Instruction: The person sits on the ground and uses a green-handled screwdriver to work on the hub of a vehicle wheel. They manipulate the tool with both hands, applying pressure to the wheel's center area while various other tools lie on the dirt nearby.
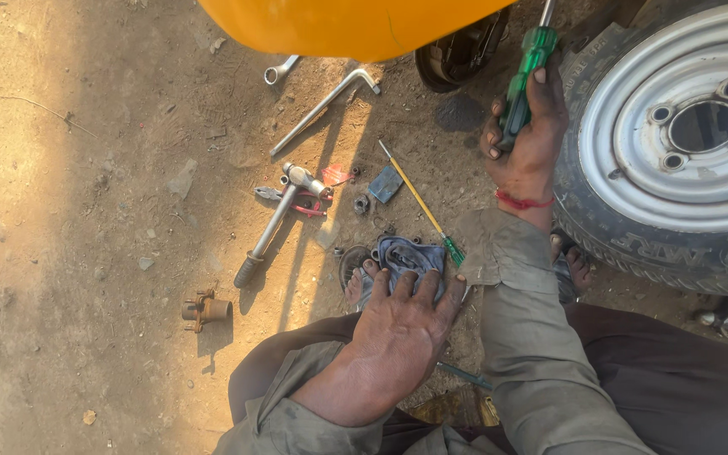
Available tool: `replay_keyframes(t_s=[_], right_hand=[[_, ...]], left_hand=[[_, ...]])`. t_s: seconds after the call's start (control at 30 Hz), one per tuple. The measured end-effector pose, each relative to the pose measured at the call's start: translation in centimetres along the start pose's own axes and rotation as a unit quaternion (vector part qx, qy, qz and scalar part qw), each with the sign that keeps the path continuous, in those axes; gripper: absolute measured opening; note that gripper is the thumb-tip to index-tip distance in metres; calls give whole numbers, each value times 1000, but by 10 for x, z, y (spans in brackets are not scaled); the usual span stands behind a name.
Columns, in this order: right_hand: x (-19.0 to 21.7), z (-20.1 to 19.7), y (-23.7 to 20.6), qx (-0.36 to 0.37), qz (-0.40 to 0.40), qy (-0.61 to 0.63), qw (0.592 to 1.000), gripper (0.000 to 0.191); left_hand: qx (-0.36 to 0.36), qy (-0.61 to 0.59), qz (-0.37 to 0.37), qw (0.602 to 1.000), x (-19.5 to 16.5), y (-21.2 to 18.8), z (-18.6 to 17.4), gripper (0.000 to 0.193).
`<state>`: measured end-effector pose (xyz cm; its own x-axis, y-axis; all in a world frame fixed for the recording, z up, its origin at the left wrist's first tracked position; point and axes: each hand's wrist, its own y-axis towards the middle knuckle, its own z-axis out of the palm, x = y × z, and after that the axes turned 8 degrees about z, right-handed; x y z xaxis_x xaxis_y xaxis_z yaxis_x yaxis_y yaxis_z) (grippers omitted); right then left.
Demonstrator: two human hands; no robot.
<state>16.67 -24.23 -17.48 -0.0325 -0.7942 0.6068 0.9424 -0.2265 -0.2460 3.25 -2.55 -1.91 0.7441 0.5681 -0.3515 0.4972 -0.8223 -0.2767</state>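
A: Position logged. The right hand [526,143] is raised at about one o'clock, fist clenched round a green-handled screwdriver [526,72], shaft pointed up toward the dark hub [457,55] under the yellow body panel [347,25].

B: And the left hand [398,329]?

A: Laid flat, fingers spread, not closed on anything. It is pressed on a blue-grey cloth [410,257] at the centre of the view, over a sandalled foot [355,282]. Whether anything is wrapped in the cloth cannot be told.

B: The wheel?

A: A tyre on a silver rim [676,143] is stood at three o'clock, touching or just beside the right forearm. No nuts are seen in the rim's holes.

B: Loose gear on the dirt [86,168]?

A: A second, yellow-shafted screwdriver [419,202] lies just at twelve o'clock of the cloth. A hammer [275,223], red-handled pliers [297,200] and a nut [361,203] are grouped at eleven. A bent wheel wrench [322,105] and a spanner [280,72] lie further up. A brass-coloured fitting [206,310] sits alone at nine.

B: Step judged?

A: Work at the hub seems in hand, with the screwdriver brought to it. The tip is hidden, so contact cannot be confirmed. A steady, well-aimed tip would be called for next, with the left hand kept as a brace.
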Motion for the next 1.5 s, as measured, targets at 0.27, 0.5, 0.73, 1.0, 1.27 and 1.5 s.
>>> replay_keyframes(t_s=[0.27,0.5,0.73,1.0,1.27,1.5], right_hand=[[1,12,-5,6,-8,-14,1000,61],[-20,33,5,-49,7,-1,999,52],[-10,29,0,25,-19,12,999,57],[-17,21,-1,-6,-11,7,1000,52],[-3,29,-8,-38,8,46,998,49],[-21,21,-20,-30,-51,7,998,48]], left_hand=[[17,-2,7,1000,-9,6,6,63],[-9,16,16,1000,-8,1,19,67],[31,6,-14,999,-10,4,13,65],[13,-19,-4,1000,-16,-3,19,70],[66,-10,-2,998,-16,-8,16,74],[5,1,24,1000,-11,-6,27,73]])
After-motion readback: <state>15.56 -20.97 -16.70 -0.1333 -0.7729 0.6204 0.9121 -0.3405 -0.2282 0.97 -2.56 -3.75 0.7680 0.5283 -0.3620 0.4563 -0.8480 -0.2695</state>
